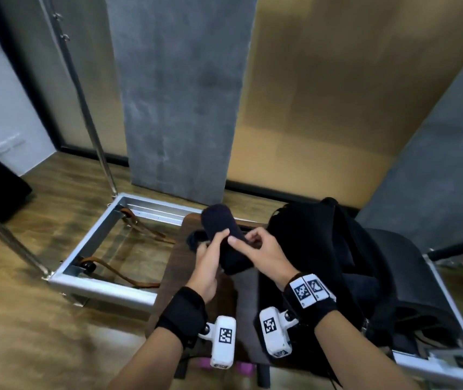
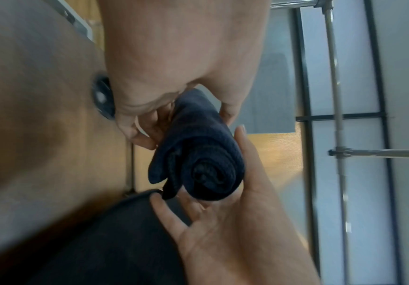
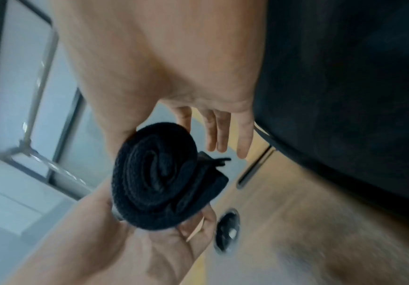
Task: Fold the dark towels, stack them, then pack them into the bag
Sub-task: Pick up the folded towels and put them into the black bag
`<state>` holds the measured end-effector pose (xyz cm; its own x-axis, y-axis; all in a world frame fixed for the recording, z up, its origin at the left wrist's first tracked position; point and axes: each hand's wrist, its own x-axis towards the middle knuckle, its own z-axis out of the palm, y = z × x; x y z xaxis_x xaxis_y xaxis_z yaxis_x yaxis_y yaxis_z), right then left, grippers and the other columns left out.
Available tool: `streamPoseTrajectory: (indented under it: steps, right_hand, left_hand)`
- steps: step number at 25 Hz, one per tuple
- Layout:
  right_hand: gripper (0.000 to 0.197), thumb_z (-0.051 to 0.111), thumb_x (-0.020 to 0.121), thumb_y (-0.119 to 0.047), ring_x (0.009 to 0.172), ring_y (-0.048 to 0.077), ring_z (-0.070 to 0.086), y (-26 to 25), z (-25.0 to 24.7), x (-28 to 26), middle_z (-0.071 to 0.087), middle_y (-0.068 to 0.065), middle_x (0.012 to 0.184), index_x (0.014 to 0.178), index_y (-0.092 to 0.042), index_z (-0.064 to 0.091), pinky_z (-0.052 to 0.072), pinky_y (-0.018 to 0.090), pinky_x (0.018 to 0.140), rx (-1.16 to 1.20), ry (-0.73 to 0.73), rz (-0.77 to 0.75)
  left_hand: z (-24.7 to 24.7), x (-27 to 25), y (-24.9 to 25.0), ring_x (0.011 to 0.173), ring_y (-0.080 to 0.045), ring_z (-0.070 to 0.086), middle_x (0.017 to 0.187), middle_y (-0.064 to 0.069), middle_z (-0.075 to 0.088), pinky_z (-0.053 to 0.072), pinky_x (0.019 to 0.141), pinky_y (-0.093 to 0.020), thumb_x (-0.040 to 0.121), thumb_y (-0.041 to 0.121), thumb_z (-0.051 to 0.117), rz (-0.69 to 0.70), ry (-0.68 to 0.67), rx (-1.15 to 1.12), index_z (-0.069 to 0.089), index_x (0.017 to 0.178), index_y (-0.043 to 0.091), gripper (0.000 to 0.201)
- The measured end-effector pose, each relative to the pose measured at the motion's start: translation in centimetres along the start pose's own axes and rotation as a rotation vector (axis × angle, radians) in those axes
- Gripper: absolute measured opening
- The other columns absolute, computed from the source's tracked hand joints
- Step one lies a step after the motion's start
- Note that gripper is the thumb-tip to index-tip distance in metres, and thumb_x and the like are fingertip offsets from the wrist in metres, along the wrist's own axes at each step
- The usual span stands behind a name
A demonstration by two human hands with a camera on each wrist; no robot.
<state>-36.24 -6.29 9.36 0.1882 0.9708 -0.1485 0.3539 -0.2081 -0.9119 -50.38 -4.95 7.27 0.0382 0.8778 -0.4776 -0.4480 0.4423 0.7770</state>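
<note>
Wood-look floor (image 1: pixel 42 319) spreads under everything, with a grey wall panel (image 1: pixel 182 94) rising behind. A metal frame (image 1: pixel 95 285) lies on the floor at the left, brown straps running inside it. At the right a black bag (image 1: pixel 323 249) sits slumped on a black chair (image 1: pixel 410 266), close beside the hands; I cannot tell whether its mouth is open. A small dark table (image 1: pixel 179 266) stands below the hands, and more dark cloth (image 1: pixel 193 240) lies on it behind the left wrist, partly hidden.

The rolled dark towel (image 1: pixel 219 223) is held in the air over the table, between both hands, its far end sticking up and away from the person. The wrist views show its ends wound in a spiral, with a loose flap along one side.

The left hand (image 1: pixel 210 260) grips the roll from below, fingers curled round it. The right hand (image 1: pixel 264 249) pinches the near part of the roll between thumb and curled fingers.
</note>
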Motion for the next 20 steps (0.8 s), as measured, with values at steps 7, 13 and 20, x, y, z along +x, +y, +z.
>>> streamPoseTrajectory:
  steps: [7,13,20]
  right_hand:
    - [0.046,0.071,0.096,-0.045,0.115,0.023,0.072,-6.0,-15.4,-4.9,0.075,0.007,0.123,0.134,-0.020,0.065,0.061,0.054,0.091,0.374,-0.180,0.093]
    - [0.033,0.064,0.099,-0.045,0.046,0.028,0.059,-1.7,-25.5,-7.3,0.074,0.009,0.074,0.113,-0.016,0.067,0.041,0.026,0.036,0.060,0.117,0.160]
    - [0.043,0.067,0.084,-0.056,0.048,0.022,0.058,3.2,-27.6,-6.1,0.065,0.002,0.065,0.104,-0.018,0.072,0.040,0.022,0.042,-0.073,-0.036,0.387]
  left_hand:
    - [13.7,-5.3,2.7,0.105,-0.016,0.077,0.114,-0.001,0.080,0.062,0.079,-0.027,0.096,0.044,0.074,0.129,-0.478,0.122,0.069,0.127,0.020,0.040]
    - [19.8,-5.2,-1.1,0.138,-0.029,0.042,0.144,-0.008,0.043,0.039,0.113,-0.049,0.108,0.055,0.038,0.652,-0.399,1.319,0.037,0.152,0.022,0.056]
    - [23.2,-4.1,-2.9,0.135,-0.030,0.036,0.142,-0.009,0.036,0.042,0.102,-0.041,0.095,0.021,0.064,0.598,-0.221,2.022,0.056,0.136,0.019,0.042]
